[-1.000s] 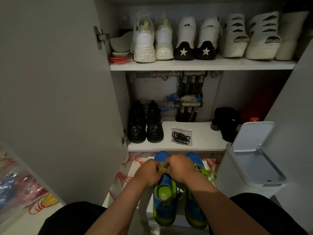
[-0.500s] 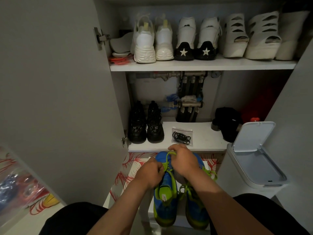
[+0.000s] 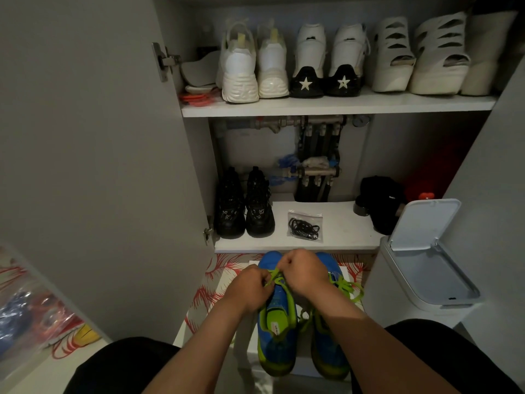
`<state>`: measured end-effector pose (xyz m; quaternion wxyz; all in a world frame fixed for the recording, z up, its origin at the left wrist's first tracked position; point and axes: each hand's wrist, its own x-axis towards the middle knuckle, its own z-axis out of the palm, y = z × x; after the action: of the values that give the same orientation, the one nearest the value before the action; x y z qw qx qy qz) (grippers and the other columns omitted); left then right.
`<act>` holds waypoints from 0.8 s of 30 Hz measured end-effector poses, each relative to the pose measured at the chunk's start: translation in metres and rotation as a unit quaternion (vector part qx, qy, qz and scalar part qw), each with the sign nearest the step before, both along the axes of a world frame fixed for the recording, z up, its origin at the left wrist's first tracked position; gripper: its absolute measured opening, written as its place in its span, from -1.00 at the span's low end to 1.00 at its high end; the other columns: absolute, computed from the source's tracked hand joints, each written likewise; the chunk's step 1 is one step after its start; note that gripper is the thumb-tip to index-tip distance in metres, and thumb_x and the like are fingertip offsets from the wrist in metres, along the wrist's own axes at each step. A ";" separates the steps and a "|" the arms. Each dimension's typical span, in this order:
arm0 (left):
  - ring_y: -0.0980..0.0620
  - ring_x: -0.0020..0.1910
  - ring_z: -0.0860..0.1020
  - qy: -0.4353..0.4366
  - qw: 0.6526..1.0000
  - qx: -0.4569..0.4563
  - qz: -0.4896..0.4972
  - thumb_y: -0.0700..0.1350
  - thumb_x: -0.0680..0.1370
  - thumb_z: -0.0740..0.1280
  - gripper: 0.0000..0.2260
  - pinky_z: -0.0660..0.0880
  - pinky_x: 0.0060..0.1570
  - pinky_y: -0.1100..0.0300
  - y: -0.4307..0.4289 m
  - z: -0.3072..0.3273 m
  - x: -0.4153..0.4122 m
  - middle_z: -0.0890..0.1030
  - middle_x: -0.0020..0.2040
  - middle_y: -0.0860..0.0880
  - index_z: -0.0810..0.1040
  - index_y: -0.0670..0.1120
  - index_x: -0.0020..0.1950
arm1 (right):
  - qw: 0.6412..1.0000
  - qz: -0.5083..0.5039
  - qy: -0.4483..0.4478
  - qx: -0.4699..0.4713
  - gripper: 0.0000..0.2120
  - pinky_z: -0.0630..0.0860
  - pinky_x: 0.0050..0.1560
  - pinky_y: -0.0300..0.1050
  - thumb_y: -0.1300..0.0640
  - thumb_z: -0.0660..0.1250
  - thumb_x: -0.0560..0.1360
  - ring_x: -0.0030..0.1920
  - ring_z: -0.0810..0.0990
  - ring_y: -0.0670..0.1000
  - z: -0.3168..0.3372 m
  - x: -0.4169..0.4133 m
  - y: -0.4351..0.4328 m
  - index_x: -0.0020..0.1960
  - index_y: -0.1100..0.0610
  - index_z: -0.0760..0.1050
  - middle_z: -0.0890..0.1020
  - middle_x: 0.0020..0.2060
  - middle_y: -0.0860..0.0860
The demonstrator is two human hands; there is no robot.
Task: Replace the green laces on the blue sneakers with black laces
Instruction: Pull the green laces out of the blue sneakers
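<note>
Faces an open cupboard, with the blue sneakers (image 3: pixel 277 336) side by side at the near edge between the knees, toes pointing far. Works over the left sneaker of the pair. Pinches its green lace (image 3: pixel 277 275) in the left hand (image 3: pixel 250 288), fingers curled tight over the tongue. Grasps the same lace in the right hand (image 3: pixel 305 270), clenched into a fist, just beside the left hand and slightly farther. Leaves the right sneaker's loose lace (image 3: pixel 350 288) trailing off to the right. Has the black laces (image 3: pixel 304 228) coiled in a clear bag on the lower shelf (image 3: pixel 349 237), just beyond the sneakers' toes and right of a pair of black boots (image 3: pixel 244 206). Has a white bin (image 3: pixel 397 294), lid up, at the right.
</note>
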<state>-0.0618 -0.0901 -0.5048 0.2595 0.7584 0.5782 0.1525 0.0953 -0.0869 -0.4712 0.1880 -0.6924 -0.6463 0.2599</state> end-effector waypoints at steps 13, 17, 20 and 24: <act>0.01 -0.24 0.46 0.015 1.000 -0.013 -0.013 -0.10 0.52 0.34 -0.79 0.32 -0.25 0.21 -0.001 0.002 0.001 0.45 -0.22 -0.01 0.45 0.05 -0.31 | 0.974 -0.059 0.207 -0.075 -0.78 0.43 -0.25 -0.17 0.31 0.13 0.60 -0.32 0.48 -0.01 0.008 0.005 0.010 -0.14 0.11 0.44 0.51 -0.26 0.04; -0.02 -0.15 0.55 0.015 1.000 -0.011 -0.016 -0.12 0.53 0.31 -0.90 0.47 -0.15 0.16 -0.002 0.004 -0.001 0.57 -0.10 -0.07 0.60 -0.07 -0.14 | 0.990 -0.131 0.025 0.049 -0.87 0.38 -0.18 -0.06 0.17 0.07 0.63 -0.18 0.47 0.11 0.014 0.021 0.014 -0.01 0.11 0.39 0.48 -0.24 0.05; -0.04 -0.10 0.56 0.015 1.000 -0.008 -0.014 -0.11 0.54 0.31 -0.89 0.51 -0.08 0.13 -0.002 0.003 -0.002 0.57 -0.06 -0.07 0.62 -0.07 -0.08 | 0.994 -0.086 -0.048 0.054 -0.82 0.39 -0.17 -0.08 0.05 0.08 0.63 -0.11 0.54 0.13 0.021 0.026 0.011 0.02 0.07 0.44 0.63 -0.06 0.08; -0.04 0.03 0.52 0.052 0.998 0.012 -0.012 -0.07 0.52 0.34 -0.82 0.47 -0.02 0.14 -0.001 0.002 0.000 0.47 0.01 0.01 0.54 0.03 0.12 | 0.987 -0.015 -0.161 -0.002 -0.76 0.52 -0.01 -0.09 0.01 0.22 0.55 0.07 0.61 0.12 0.020 0.028 0.003 0.05 0.07 0.60 0.65 0.08 0.07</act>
<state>-0.0622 -0.0915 -0.5031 0.2214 0.7751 0.5801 0.1167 0.1234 -0.0842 -0.4513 0.0841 -0.7351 -0.6571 0.1440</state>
